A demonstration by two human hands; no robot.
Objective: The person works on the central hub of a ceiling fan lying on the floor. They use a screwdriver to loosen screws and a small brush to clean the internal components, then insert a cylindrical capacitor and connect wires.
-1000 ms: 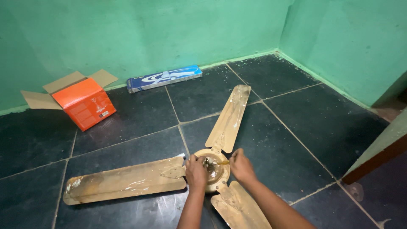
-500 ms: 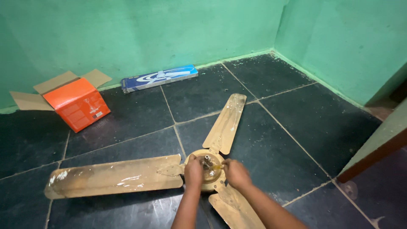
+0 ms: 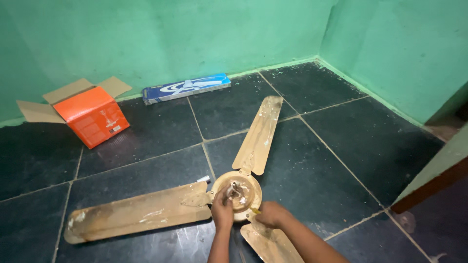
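At the bottom of the frame, the near fan blade (image 3: 270, 243) runs off the edge, its tip out of view. Both forearms are cut there too. The left hand (image 3: 222, 214) covers the lower left of the hub (image 3: 237, 191); the right hand (image 3: 269, 213) hides the blade's root. A small white object (image 3: 203, 179) by the left blade is too small to identify.

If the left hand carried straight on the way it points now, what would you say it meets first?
The left hand points up across the fan hub, which it already touches; past that, probably the upper fan blade, though depth is unclear.
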